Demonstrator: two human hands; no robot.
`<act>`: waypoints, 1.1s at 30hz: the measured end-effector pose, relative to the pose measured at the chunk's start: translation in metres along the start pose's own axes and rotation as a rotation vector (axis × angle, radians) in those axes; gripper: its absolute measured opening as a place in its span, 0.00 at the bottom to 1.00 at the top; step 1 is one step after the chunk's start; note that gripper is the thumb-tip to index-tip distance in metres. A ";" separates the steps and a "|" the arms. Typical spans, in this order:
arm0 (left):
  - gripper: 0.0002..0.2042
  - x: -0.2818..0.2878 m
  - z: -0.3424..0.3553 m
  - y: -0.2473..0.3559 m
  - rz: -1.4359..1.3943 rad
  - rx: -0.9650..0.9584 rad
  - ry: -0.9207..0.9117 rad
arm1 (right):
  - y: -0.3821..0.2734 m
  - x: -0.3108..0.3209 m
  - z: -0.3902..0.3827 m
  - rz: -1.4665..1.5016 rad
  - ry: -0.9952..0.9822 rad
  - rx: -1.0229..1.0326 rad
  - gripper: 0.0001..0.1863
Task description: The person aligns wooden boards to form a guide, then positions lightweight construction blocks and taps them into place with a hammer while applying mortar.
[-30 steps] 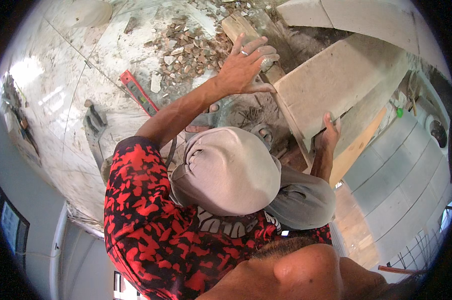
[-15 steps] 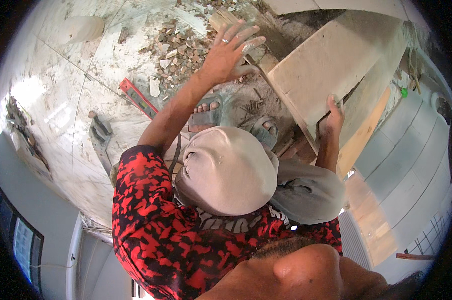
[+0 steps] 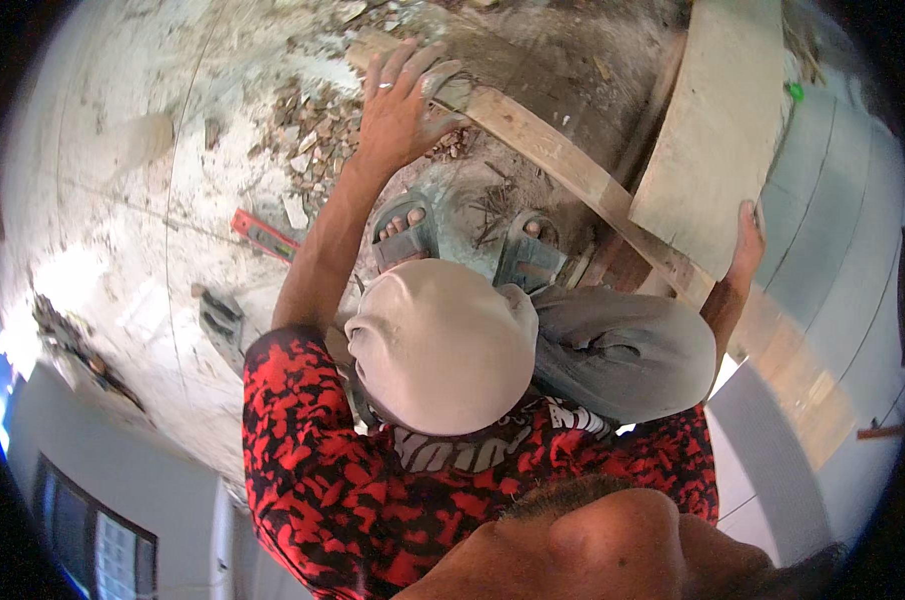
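Swung rightward, the board [image 3: 713, 140] stretches away lengthwise from the nearer right hand [image 3: 741, 250], which seemingly grips it. Left hand [image 3: 401, 110] spreads open over the plank [image 3: 563, 168].

The pale board [image 3: 718, 140] is cut off by the upper edge.

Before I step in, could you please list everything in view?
Slab: one, beige, upper right
Wooden strip: one, brown, slanting past slab
Rubble: one heap, brown and white, upper left
Level: one, red, left floor
Hand tool: one, grey, below level
Window: one, dark, lower left
Sandals: two, grey, centre
Trousers: one pair, grey, centre
Shirt: one, red and black, bottom
Left hand: one, at strip's upper end
Right hand: one, at slab's near corner
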State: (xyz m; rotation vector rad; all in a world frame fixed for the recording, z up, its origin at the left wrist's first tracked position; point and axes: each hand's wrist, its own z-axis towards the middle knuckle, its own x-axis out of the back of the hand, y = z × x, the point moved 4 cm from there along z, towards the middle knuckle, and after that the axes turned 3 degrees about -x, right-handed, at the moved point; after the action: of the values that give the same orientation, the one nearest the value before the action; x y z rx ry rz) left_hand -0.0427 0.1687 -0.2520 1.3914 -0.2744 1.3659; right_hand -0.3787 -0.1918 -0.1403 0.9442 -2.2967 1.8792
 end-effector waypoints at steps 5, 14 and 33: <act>0.34 0.000 0.004 0.003 0.013 0.007 -0.061 | 0.004 0.008 0.002 -0.185 0.060 -0.016 0.32; 0.34 -0.007 0.020 0.065 0.097 -0.263 -0.223 | 0.014 -0.077 -0.027 0.092 -0.013 -0.031 0.31; 0.28 -0.030 0.025 0.107 -0.009 -0.476 -0.285 | 0.011 -0.112 0.019 -0.125 -0.064 -0.055 0.35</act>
State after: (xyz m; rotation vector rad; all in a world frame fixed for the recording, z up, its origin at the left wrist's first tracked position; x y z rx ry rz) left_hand -0.1210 0.0952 -0.2144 1.1737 -0.7313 1.0039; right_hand -0.2858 -0.1601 -0.1984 1.1275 -2.2532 1.7530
